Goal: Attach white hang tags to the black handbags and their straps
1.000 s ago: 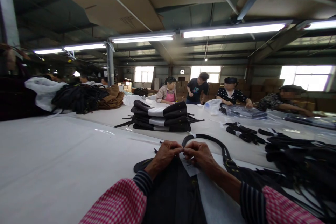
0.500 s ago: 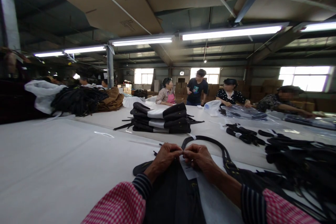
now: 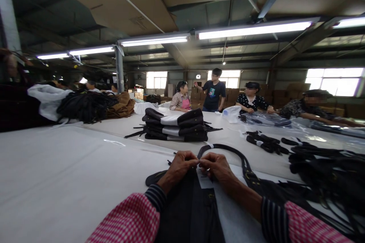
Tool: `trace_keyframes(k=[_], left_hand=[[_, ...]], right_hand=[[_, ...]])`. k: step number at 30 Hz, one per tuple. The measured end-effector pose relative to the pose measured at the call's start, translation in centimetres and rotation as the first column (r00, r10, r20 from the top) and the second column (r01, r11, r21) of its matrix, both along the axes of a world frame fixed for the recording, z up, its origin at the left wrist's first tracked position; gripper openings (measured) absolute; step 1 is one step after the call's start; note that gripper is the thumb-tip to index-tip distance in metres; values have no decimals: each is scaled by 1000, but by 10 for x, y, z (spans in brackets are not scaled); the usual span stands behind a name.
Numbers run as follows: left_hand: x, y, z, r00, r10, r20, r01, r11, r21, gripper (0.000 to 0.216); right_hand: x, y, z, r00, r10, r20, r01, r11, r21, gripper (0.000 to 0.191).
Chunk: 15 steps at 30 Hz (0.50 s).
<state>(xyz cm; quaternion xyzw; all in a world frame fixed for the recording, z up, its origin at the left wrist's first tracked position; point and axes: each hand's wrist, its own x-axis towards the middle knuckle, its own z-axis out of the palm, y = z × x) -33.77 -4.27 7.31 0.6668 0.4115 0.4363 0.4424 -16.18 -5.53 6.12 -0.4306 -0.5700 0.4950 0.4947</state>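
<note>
My left hand (image 3: pixel 182 166) and my right hand (image 3: pixel 217 167) meet fingertip to fingertip above a black fabric bag (image 3: pixel 189 212). Both are closed in a pinch, and whatever lies between the fingertips is too small to make out. A white paper tag (image 3: pixel 205 180) hangs just under the right fingers, against the bag. Behind the right hand curves a black strap handle (image 3: pixel 232 149) with a white wrap around it. A dark rounded flap (image 3: pixel 154 177) sticks out by my left wrist.
Ahead on the white table (image 3: pixel 71 163) stands a stack of folded black bags (image 3: pixel 176 131). Black straps (image 3: pixel 265 142) and a heap of black bags (image 3: pixel 327 174) lie to the right. Far left are more bags (image 3: pixel 85 104). Several people work across the table.
Both hands keep pinching at almost the same spot, and the tag has shifted slightly. Across the table, the standing person in the dark shirt has raised an arm.
</note>
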Motion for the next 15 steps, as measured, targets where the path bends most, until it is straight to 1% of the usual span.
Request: trace_keyframes(k=[4, 10, 15], left_hand=[[0, 1, -3, 996, -70, 61, 73, 996, -56, 29], [1, -2, -2, 995, -63, 74, 68, 995, -71, 32], [3, -3, -1, 992, -74, 101, 82, 994, -77, 30]], right_hand=[[0, -2, 4, 999, -11, -46, 10, 1000, -17, 30], [0, -2, 3, 998, -4, -61, 3, 1000, -14, 30], [-2, -4, 0, 998, -33, -54, 33, 999, -12, 29]])
